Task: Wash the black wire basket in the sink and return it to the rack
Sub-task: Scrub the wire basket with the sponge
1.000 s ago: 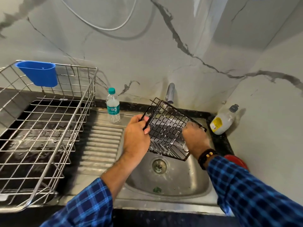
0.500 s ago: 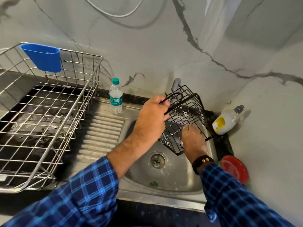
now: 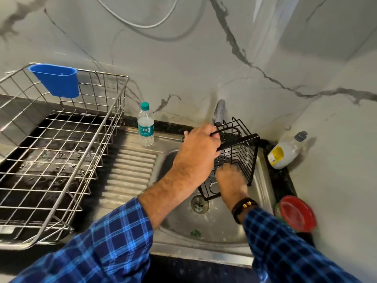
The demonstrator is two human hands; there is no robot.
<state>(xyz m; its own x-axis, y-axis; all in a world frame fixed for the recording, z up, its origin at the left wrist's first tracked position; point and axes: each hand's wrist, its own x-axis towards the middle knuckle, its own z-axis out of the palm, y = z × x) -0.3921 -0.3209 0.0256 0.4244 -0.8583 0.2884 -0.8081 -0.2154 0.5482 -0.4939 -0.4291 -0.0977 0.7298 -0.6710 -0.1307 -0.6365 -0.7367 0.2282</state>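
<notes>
The black wire basket (image 3: 241, 152) is held tilted over the steel sink (image 3: 216, 223), just under the tap (image 3: 219, 111). My left hand (image 3: 196, 152) grips its upper rim. My right hand (image 3: 229, 178) presses against the basket's lower wire side, with its fingers on the wires; whether it holds a scrubber is hidden. The large steel dish rack (image 3: 61, 152) stands on the counter to the left.
A blue plastic cup (image 3: 56, 80) hangs on the rack's back rim. A water bottle (image 3: 145, 125) stands on the ribbed drainboard. A soap bottle (image 3: 285, 154) leans in the right corner, and a red lid (image 3: 296, 213) lies beside the sink.
The basket has turned more upright and moved back toward the tap. My left hand rose with its rim. My right hand shifted to the basket's lower side.
</notes>
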